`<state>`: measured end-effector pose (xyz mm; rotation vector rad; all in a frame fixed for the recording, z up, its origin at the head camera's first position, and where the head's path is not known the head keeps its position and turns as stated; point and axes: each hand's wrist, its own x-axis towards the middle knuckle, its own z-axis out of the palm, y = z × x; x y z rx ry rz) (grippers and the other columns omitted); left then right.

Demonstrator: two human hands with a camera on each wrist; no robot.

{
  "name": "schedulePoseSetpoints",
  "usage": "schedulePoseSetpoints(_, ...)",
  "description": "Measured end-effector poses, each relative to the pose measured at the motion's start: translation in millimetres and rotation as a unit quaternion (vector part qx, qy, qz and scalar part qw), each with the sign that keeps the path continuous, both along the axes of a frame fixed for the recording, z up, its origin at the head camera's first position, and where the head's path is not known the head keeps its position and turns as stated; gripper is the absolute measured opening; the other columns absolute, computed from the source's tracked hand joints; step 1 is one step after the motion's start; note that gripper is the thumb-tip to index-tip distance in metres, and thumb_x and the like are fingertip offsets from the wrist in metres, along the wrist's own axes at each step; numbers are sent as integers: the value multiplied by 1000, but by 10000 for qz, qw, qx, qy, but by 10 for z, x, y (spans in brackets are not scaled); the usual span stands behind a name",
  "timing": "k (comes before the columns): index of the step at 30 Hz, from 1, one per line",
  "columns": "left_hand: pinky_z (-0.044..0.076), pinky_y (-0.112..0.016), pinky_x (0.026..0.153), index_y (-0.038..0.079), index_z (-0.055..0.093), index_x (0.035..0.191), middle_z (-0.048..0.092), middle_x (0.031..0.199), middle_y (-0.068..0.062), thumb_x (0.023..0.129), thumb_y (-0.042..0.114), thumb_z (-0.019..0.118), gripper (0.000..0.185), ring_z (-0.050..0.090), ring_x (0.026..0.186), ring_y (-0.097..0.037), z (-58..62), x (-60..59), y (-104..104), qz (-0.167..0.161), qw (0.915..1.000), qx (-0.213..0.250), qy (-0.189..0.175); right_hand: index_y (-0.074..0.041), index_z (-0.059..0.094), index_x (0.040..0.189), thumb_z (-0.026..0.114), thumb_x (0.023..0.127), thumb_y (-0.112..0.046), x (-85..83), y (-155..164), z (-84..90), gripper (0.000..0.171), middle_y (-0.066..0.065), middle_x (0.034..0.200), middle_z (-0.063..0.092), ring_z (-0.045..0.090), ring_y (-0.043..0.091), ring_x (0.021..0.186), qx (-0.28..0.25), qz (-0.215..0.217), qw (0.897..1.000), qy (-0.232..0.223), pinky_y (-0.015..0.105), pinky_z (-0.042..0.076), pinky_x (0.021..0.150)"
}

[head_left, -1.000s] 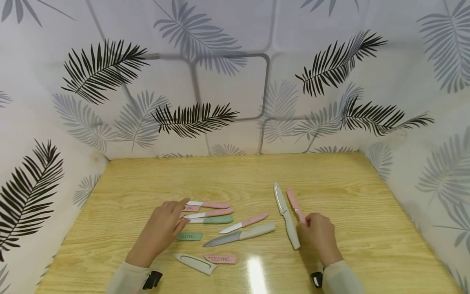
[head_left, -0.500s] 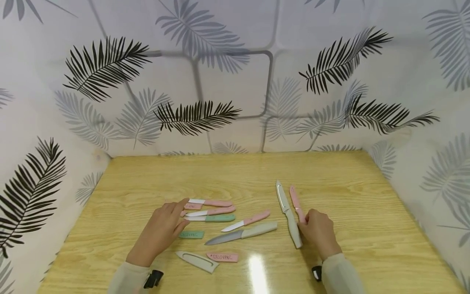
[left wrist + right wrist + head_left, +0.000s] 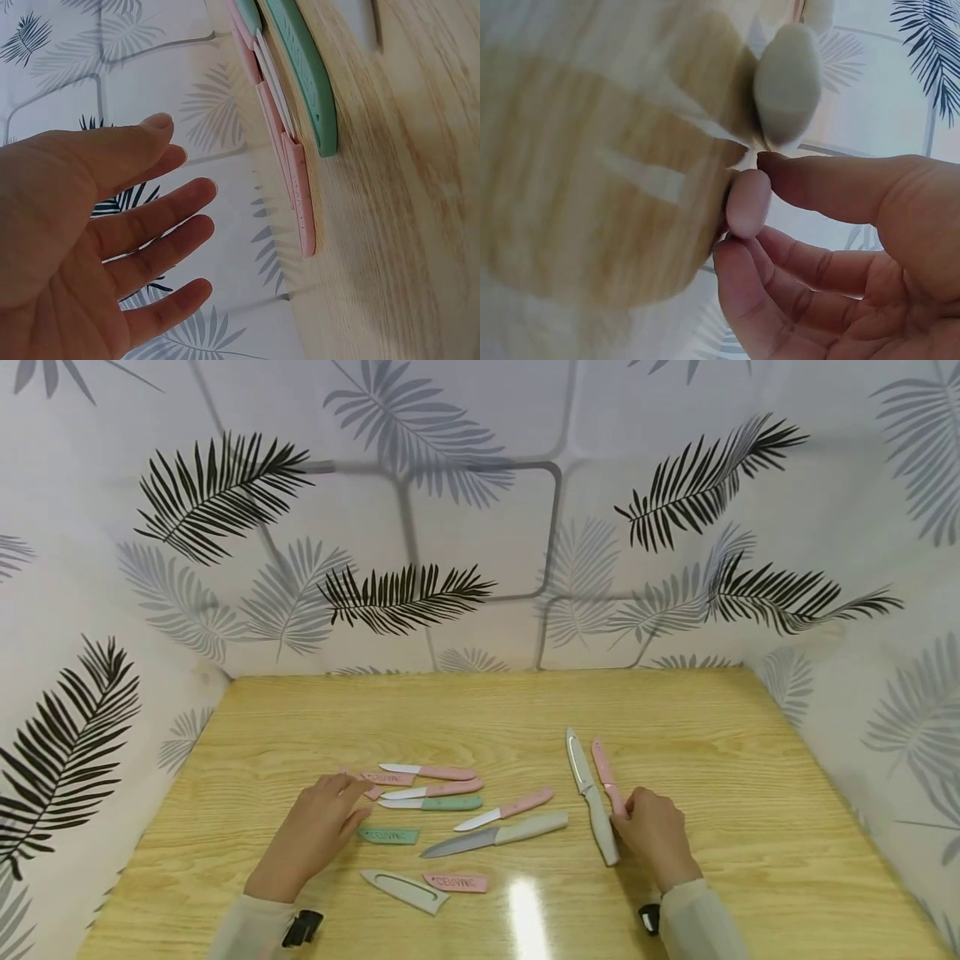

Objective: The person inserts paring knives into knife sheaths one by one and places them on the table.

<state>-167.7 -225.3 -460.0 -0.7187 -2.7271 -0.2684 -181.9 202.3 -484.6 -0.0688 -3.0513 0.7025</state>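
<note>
My right hand point(image 3: 628, 814) pinches the butt end of a sheathed pink knife point(image 3: 604, 773) that lies on the wooden table point(image 3: 480, 718). In the right wrist view the thumb and a finger point(image 3: 739, 262) close on that pink handle end point(image 3: 748, 201), with the grey knife's handle end point(image 3: 787, 82) just above it. The sheathed grey knife point(image 3: 592, 800) lies alongside to the left. My left hand point(image 3: 351, 795) hovers open, fingers straight point(image 3: 176, 199), a little short of a pink sheath point(image 3: 387, 778) point(image 3: 300, 195) and touching nothing.
Bare-bladed knives lie at the table's middle: two pink point(image 3: 433, 772) point(image 3: 437, 790), a green point(image 3: 437, 804) point(image 3: 304, 82), another pink point(image 3: 507, 809) and a grey one point(image 3: 498, 836). Loose sheaths, green point(image 3: 387, 836), grey point(image 3: 405, 891) and pink point(image 3: 455, 882), lie nearer me. Leaf-patterned walls point(image 3: 480, 527) enclose three sides.
My left hand has drawn back to the left, away from the pink sheath and the knife blades. The right hand has stayed on the pink knife's handle.
</note>
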Motion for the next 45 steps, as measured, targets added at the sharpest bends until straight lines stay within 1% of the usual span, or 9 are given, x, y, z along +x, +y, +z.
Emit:
schedulePoseSetpoints(4, 55, -44, 70, 7, 66, 109, 65, 101, -11, 82, 15, 77, 31, 62, 92, -29, -10, -25, 13, -25, 10000, -27, 26, 11, 62, 95, 68, 81, -13, 30, 9, 53, 28, 13, 73, 63, 55, 25, 64, -129, -82, 9999, -5, 45, 49, 60)
schedulePoseSetpoints(9, 55, -43, 68, 5, 68, 105, 64, 102, -11, 78, 13, 80, 31, 62, 92, -30, -43, -124, 30, 76, 9998, -191, 33, 11, 60, 105, 66, 85, -13, 98, -7, 162, 33, 16, 79, 64, 58, 26, 67, -412, -85, 9990, 154, 44, 50, 58)
schedulePoseSetpoints(14, 56, -42, 67, 3, 69, 101, 65, 102, -14, 73, 7, 83, 31, 62, 91, -33, -110, -209, 23, 138, 9993, -326, 105, 9, 62, 106, 72, 84, -15, 288, -83, 288, 33, 13, 78, 62, 58, 21, 63, -503, 133, 9966, 640, 33, 49, 50)
schedulePoseSetpoints(18, 56, -43, 68, 1, 70, 101, 64, 104, -17, 73, 3, 82, 31, 61, 94, -36, -172, -283, -6, 354, 9986, -372, -101, 6, 64, 105, 75, 84, -17, 459, -158, 349, 33, 7, 75, 60, 57, 16, 61, -569, 251, 9941, 891, 25, 47, 49)
schedulePoseSetpoints(23, 56, -46, 70, -1, 68, 102, 65, 105, -17, 74, 8, 82, 33, 60, 96, -37, -232, -339, -56, 746, 9945, -654, -322, 4, 65, 105, 76, 83, -18, 607, -212, 339, 32, 8, 82, 63, 62, 22, 73, -725, 205, 9942, 764, 34, 56, 61)
schedulePoseSetpoints(28, 54, -50, 73, 1, 64, 110, 64, 110, -17, 76, 16, 82, 41, 57, 101, -38, -272, -368, -86, 943, 9911, -759, -562, 2, 67, 103, 79, 80, -16, 652, -219, 309, 31, 10, 88, 65, 63, 26, 82, -834, 196, 9936, 732, 44, 56, 71)
schedulePoseSetpoints(34, 53, -42, 64, 2, 65, 99, 62, 94, -12, 76, 19, 82, 34, 58, 85, -32, -268, -380, -122, 863, 9924, -674, -567, -1, 68, 104, 78, 80, -18, 674, -201, 304, 31, 11, 95, 66, 62, 28, 88, -903, 147, 9941, 588, 46, 54, 74)
schedulePoseSetpoints(40, 48, -35, 58, 6, 65, 96, 56, 84, -7, 76, 15, 81, 27, 53, 74, -24, -242, -378, -145, 652, 9929, -444, -895, 2, 67, 104, 77, 81, -17, 693, -167, 265, 31, 16, 101, 66, 62, 32, 93, -825, 236, 9934, 767, 52, 54, 77)
schedulePoseSetpoints(45, 48, -33, 57, 5, 65, 92, 55, 80, -6, 77, 13, 80, 22, 53, 70, -22, -296, -396, -145, 524, 9949, -403, -764, 1, 67, 103, 76, 82, -17, 707, -152, 232, 30, 16, 101, 67, 62, 34, 93, -816, 280, 9930, 804, 55, 54, 78)
